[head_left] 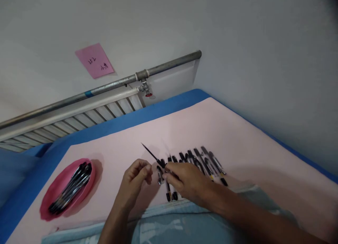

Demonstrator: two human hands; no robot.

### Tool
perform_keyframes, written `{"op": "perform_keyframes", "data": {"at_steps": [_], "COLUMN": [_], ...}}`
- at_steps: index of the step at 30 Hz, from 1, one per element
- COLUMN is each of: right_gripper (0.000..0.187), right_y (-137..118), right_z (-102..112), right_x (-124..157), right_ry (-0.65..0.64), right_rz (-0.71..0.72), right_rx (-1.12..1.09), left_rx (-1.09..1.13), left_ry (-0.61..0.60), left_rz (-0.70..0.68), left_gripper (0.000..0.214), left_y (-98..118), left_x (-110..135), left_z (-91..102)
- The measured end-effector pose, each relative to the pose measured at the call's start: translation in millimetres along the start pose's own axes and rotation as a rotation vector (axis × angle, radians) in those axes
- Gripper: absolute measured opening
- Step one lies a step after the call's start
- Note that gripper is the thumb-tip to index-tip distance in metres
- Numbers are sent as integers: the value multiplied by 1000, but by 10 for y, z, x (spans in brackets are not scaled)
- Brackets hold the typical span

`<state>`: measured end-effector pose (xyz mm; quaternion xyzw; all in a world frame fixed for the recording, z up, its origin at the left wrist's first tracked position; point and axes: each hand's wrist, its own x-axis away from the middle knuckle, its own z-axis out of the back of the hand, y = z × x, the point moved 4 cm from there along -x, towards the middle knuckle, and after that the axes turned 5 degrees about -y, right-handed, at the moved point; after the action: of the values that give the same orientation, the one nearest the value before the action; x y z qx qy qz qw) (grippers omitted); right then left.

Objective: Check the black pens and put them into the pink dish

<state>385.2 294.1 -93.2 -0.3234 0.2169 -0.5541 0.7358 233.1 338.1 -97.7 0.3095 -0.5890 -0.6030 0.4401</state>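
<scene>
My right hand (188,182) pinches a thin black pen refill (151,154) that points up and to the left over the pink mat. My left hand (137,179) hovers just left of it with its fingers curled in; whether it holds anything is hidden. Behind my right hand, several black pens (203,161) lie side by side in a row on the pink mat (237,138). A pink dish (56,191) at the left holds several more black pens (71,187).
The pink mat lies on a blue table (148,113) pushed against white walls. A white radiator (79,119) and a grey pipe (169,65) with a red valve run behind the table. A pink note (95,61) is stuck on the wall.
</scene>
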Motion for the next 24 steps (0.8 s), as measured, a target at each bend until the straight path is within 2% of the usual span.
{"op": "perform_keyframes", "data": {"at_steps": [6,12,20,22,24], "right_gripper": [21,20,21,21,20], "right_y": [-17,-33,-15,-24,-39], "right_z": [79,95,86,92,88], "right_x": [-2,-11,-3,3,10], "right_ry": [-7,-13,2,6,-17], "right_rz": [-26,-25,1,4,8], "right_rx": [2,19,28,44,66], "left_rx": [-331,-567,-511,-423,-237], "left_ry": [-40,14,121,118,86], "left_rz": [132,43,7,49,115], "left_gripper": [3,10,17,11,10], "left_y": [-198,-237,-220,-204,-186], "left_x": [52,76,36,12,-10], "left_z": [-70,-104,-51,9,78]}}
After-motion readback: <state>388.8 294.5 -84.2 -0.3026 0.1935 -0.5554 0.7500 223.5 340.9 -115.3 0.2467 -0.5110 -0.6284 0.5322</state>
